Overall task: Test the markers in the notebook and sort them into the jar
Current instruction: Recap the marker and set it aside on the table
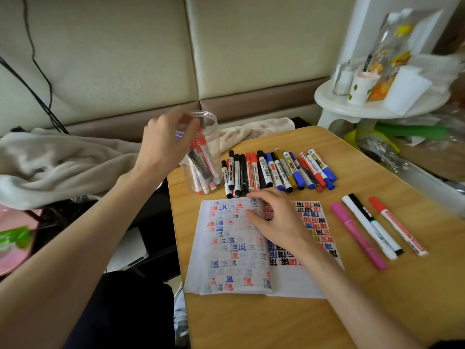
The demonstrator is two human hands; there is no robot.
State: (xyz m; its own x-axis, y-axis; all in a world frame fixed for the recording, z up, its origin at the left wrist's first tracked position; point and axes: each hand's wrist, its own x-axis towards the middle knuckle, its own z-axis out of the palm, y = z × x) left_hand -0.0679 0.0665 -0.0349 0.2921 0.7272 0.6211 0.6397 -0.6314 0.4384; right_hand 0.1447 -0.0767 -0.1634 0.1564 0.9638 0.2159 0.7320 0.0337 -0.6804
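A clear plastic jar [214,147] stands at the table's far left corner with several markers inside, red caps up. My left hand [166,142] is at the jar's mouth, fingers bunched right above a red-capped marker [201,141]; whether they grip it is unclear. The open notebook [226,248] lies in front of me, covered in red, blue and black test marks. My right hand [274,217] rests flat on its middle, fingers spread, holding nothing. A row of several markers [276,170] lies behind the notebook. To the right lie a pink marker [357,235], two white markers [372,225] and a red-capped one [397,225].
The wooden table [302,318] ends just left of the jar. A beige blanket [63,162] lies beyond that edge. A white stand [377,107] with cups and bags is at the back right, with clutter below it.
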